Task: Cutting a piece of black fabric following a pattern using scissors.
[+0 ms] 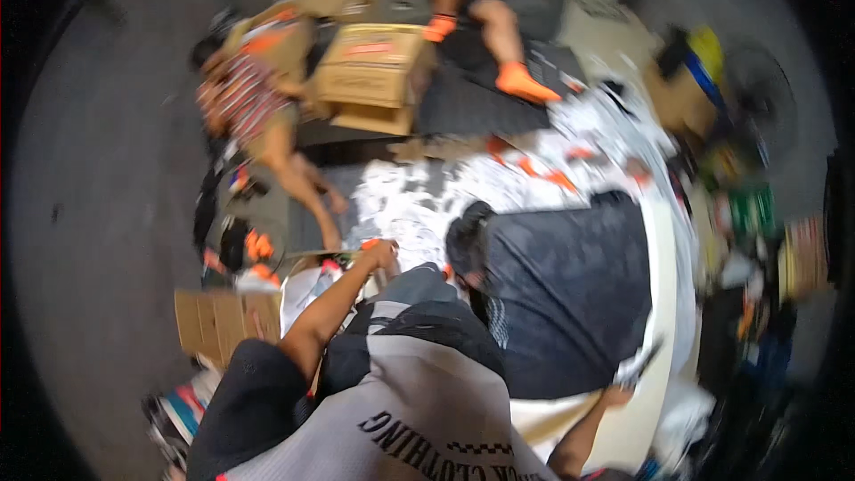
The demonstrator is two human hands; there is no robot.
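My left hand (381, 255) is curled beside a small orange item at a cardboard box's edge in front of me; blur hides exactly what it grips. At the lower right my right hand (614, 395) grips a dark elongated object with a silvery part (639, 362), too blurred to name. It is at the corner of a dark fabric sheet (565, 289), which lies on a pale board (657, 303). Many white pieces (410, 196), some orange ones among them, are spread beyond the sheet.
A person in a striped shirt (240, 89) is at the upper left; another in orange socks (525, 82) sits at the back. Cardboard boxes (370, 71) (214, 325) stand behind and at left. A fan (757, 98), a carton (681, 89) and clutter (748, 214) line the right.
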